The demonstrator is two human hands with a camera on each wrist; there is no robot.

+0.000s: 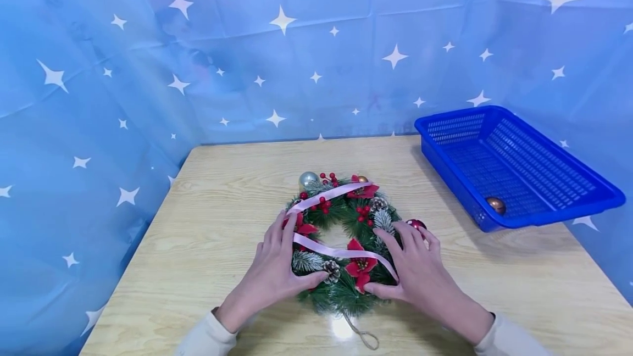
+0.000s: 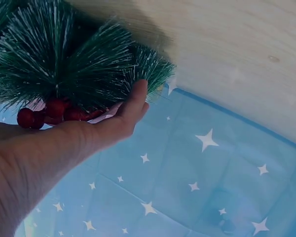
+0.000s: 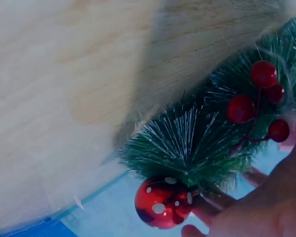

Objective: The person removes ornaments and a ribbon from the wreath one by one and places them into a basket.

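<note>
A green Christmas wreath (image 1: 341, 293) lies on the table, dressed with red poinsettias (image 1: 361, 266), pinecones, red berries and baubles. A pink ribbon (image 1: 330, 252) runs across it in two strips. My left hand (image 1: 277, 268) grips the wreath's left side, its fingertips near the ribbon and its thumb by a pinecone (image 1: 332, 271). On the opposite side my right hand (image 1: 420, 268) holds the wreath, the thumb near the lower poinsettia. Close to the right fingers sits a red bauble with white dots (image 3: 163, 203). Red berries (image 2: 54, 111) show beside the left hand in the left wrist view.
A blue plastic basket (image 1: 450, 185) stands at the right of the table (image 1: 222, 202), with a copper bauble (image 1: 496, 205) inside. A twine loop (image 1: 365, 336) trails from the wreath's near edge. Behind the table hangs a blue star-patterned cloth (image 1: 316, 43).
</note>
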